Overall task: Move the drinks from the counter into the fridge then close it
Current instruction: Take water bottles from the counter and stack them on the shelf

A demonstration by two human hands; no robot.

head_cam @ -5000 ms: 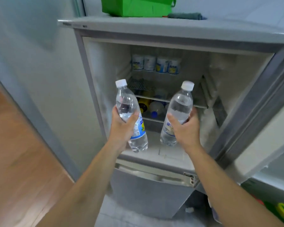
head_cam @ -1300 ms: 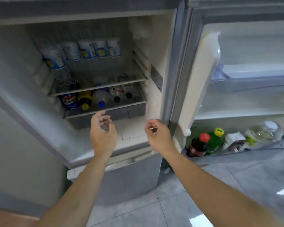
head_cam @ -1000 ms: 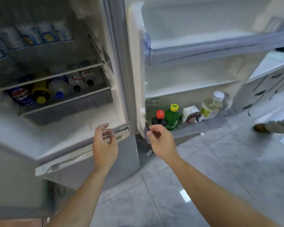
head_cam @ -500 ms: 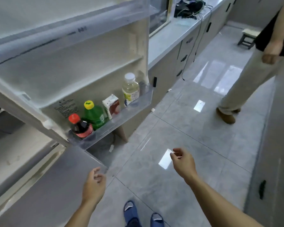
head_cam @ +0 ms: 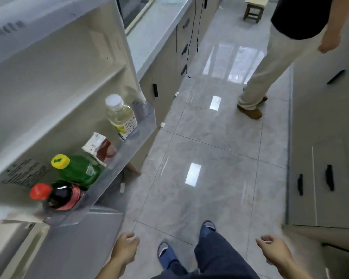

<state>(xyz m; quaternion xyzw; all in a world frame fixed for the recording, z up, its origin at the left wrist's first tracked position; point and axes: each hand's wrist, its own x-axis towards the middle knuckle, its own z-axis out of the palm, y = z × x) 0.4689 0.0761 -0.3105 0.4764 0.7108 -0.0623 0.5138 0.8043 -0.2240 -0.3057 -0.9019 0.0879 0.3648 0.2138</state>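
Head view: both hands are empty, fingers loosely curled, touching nothing. The left hand (head_cam: 126, 247) hangs low just beside the fridge door (head_cam: 54, 81), which stands open; the right hand (head_cam: 274, 250) is held out over the floor (head_cam: 206, 158), well apart from it. In the door's bottom rack stand a cola bottle (head_cam: 58, 195), a green bottle (head_cam: 79, 170), a carton (head_cam: 100, 149) and a pale tea bottle (head_cam: 121, 116). The tabletop (head_cam: 149, 35) runs behind the door. Another person (head_cam: 270, 63) stands ahead on the floor.
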